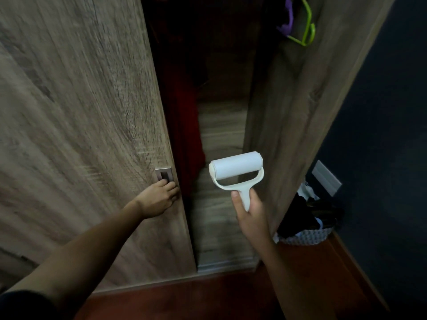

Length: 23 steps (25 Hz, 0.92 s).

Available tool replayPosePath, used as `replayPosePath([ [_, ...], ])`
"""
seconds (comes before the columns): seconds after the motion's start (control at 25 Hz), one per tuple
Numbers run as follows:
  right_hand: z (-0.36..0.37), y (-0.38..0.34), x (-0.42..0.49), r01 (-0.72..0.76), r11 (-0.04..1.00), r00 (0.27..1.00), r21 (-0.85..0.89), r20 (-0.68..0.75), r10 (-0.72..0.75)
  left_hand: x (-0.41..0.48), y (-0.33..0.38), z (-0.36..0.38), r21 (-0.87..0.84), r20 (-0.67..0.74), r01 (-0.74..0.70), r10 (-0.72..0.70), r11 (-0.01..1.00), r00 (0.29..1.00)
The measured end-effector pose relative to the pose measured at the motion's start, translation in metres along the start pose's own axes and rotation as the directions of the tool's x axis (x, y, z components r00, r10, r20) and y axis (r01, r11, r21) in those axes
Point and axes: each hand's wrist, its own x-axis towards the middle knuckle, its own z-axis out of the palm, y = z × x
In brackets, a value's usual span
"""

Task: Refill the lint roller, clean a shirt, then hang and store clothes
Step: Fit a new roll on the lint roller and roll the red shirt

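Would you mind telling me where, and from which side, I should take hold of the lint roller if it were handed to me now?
Take the lint roller by its forked yoke, coming from the side: the right hand wraps the short handle, leaving little free, and the white roll is probably sticky, so best untouched.

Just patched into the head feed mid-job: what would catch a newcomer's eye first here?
The white lint roller stands out most, held up by its handle in the right hand at centre frame, against the dark wardrobe opening. To its left, the left hand has its fingers at the metal pull of the wooden door. A green hanger hangs at top right.
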Motion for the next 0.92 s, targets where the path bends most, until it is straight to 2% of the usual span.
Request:
replayPosePath([
  [0.32,0.067,-0.023,-0.015,0.04,0.999,0.998,-0.005,0.05,-0.04,-0.104,-0.026,0.044,-0.013,0.075,0.097,-0.096,0.995,0.993],
  [0.56,0.1,-0.033,-0.018,0.018,1.0,0.996,0.007,0.091,-0.018,-0.152,-0.039,0.061,-0.044,0.124,0.176,-0.169,0.983,0.978],
  [0.84,0.125,-0.04,-0.018,0.01,1.0,0.991,0.016,0.135,-0.012,-0.18,-0.041,0.073,-0.014,0.073,0.204,-0.202,0.979,0.977],
  [0.92,0.129,-0.044,-0.017,0.019,0.999,0.99,0.027,0.139,-0.023,-0.179,-0.041,0.067,-0.05,0.07,0.218,-0.215,0.975,0.974],
])
